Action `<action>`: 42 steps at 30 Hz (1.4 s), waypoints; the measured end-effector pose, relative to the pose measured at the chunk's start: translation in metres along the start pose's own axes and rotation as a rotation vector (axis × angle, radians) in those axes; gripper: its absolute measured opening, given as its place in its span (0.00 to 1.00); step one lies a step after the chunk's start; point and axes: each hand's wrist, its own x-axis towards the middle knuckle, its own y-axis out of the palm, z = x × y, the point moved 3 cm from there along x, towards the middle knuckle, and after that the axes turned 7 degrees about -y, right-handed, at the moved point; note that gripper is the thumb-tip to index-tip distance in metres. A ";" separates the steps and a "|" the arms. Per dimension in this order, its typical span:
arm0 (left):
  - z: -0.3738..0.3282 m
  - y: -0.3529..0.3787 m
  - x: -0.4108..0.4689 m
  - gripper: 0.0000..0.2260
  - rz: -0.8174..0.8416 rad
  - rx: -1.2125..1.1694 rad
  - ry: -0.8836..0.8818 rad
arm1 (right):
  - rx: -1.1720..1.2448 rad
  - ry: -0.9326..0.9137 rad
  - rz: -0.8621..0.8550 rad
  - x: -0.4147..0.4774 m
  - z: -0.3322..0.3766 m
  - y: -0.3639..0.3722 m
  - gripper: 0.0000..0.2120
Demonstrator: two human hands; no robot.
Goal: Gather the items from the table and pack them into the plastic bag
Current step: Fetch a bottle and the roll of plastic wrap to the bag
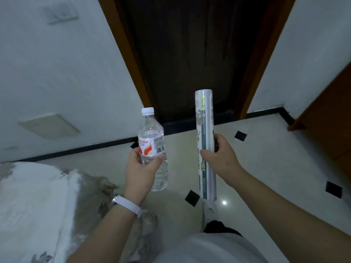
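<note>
While the left hand [142,171] grips the water bottle [152,133] and the right hand [224,158] grips the long roll [204,114], both upright, the smooth roll may slide through its mid-length hold

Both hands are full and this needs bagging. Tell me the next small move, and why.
Probably lower the water bottle toward the crumpled clear plastic bag seen below the left hand. That hand grips the bottle upright, the right hand grips the long roll, and the bottle looks nearer the bag.
</note>
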 end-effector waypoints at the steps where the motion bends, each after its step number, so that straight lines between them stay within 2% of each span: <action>1: -0.010 0.005 0.014 0.21 -0.016 -0.007 -0.008 | 0.014 -0.005 0.025 0.022 0.004 -0.001 0.24; 9: -0.070 0.023 0.100 0.22 -0.146 -0.009 0.006 | 0.012 -0.051 0.218 0.168 0.040 0.009 0.26; 12: -0.076 0.013 0.124 0.18 -0.232 -0.038 -0.014 | 0.024 -0.060 0.313 0.200 0.051 0.034 0.25; 16: -0.074 -0.009 0.162 0.18 -0.325 -0.089 -0.050 | -0.013 -0.068 0.402 0.240 0.059 0.077 0.25; 23: -0.054 -0.064 0.261 0.24 -0.400 -0.216 -0.124 | -0.103 -0.094 0.517 0.310 0.082 0.174 0.25; 26: -0.056 -0.095 0.312 0.21 -0.409 -0.274 -0.116 | -0.164 -0.107 0.544 0.342 0.104 0.219 0.26; 32: -0.070 -0.176 0.389 0.17 -0.455 -0.297 -0.033 | -0.229 -0.194 0.571 0.400 0.161 0.324 0.23; 36: -0.062 -0.229 0.409 0.21 -0.537 -0.361 -0.086 | -0.229 -0.224 0.660 0.415 0.176 0.400 0.24; 42: -0.038 -0.306 0.427 0.19 -0.732 -0.369 -0.164 | -0.230 -0.264 0.847 0.434 0.185 0.507 0.25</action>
